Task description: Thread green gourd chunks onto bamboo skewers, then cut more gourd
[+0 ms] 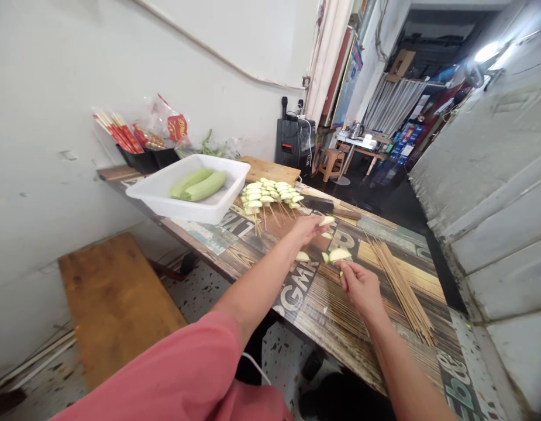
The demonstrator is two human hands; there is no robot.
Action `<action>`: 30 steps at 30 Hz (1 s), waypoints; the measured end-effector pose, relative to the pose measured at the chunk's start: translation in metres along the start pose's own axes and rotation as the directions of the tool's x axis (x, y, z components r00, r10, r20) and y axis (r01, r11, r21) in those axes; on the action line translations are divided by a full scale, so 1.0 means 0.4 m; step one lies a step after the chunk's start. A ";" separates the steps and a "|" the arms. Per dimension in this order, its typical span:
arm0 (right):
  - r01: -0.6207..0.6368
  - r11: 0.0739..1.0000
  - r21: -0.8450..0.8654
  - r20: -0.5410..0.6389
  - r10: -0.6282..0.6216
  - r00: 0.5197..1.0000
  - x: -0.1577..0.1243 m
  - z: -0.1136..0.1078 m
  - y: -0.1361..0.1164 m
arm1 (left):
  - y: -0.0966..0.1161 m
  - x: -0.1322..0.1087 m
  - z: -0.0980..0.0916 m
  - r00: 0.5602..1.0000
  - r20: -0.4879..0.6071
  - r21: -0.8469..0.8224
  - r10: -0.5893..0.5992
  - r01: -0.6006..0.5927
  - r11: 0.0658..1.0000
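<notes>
My left hand (312, 228) is closed on a pale green-edged zucchini slice (327, 220), held over the table. Fingers pinched, my right hand (361, 285) grips the near end of a skewer that they mostly hide; zucchini slices (339, 255) sit just beyond its fingertips. A loose zucchini slice (302, 256) lies on the table left of them, and another (326, 235) is below my left hand. Beyond the left hand is a pile of skewered zucchini slices (270, 193), sticks pointing towards me. Bare bamboo skewers (402, 289) lie in a bundle right of my right hand.
A white plastic tub (186, 211) holds two whole zucchinis (204, 184). A knife (336, 208) lies behind my left hand, near a wooden board (270, 171). Black holders with packaged chopsticks (116, 133) stand by the wall. A wooden bench (116, 304) is at left.
</notes>
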State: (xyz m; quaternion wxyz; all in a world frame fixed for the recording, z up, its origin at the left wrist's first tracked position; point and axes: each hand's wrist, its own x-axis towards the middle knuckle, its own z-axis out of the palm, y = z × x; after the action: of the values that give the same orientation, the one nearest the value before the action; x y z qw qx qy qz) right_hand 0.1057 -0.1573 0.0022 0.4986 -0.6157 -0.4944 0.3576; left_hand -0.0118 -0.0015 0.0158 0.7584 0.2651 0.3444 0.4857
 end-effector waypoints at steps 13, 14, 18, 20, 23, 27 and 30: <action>-0.036 0.999 0.037 0.003 0.036 0.999 0.002 0.002 0.003 | 0.004 -0.007 0.002 1.000 -0.006 0.081 0.027 -0.026 0.996; -0.039 0.998 0.040 0.004 0.039 0.999 0.002 0.002 0.003 | 0.004 -0.008 0.002 1.000 -0.005 0.083 0.029 -0.028 0.996; -0.051 0.998 0.049 0.014 0.050 0.999 0.000 0.001 0.003 | 0.007 -0.013 0.005 0.999 0.004 0.087 0.037 -0.038 0.996; -0.064 0.996 0.062 0.022 0.063 0.998 -0.001 0.002 0.000 | 0.008 -0.015 0.006 0.999 0.011 0.094 0.044 -0.045 0.995; -0.086 0.993 0.086 0.025 0.084 0.996 -0.004 0.004 -0.008 | 0.007 -0.017 0.007 0.998 0.034 0.115 0.048 -0.052 0.992; -0.139 0.981 0.132 0.017 0.138 0.990 -0.006 0.006 -0.018 | -0.002 -0.015 0.005 0.996 0.069 0.136 0.060 -0.069 0.988; -0.200 0.961 0.189 0.042 0.195 0.980 -0.008 0.007 -0.022 | -0.011 -0.014 0.004 0.994 0.093 0.162 0.059 -0.074 0.984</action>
State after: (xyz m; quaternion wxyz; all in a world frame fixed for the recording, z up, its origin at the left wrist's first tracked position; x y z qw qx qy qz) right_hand 0.0999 -0.1596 0.0099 0.5118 -0.6067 -0.3994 0.4588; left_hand -0.0096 -0.0085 0.0151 0.7316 0.3592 0.3409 0.4686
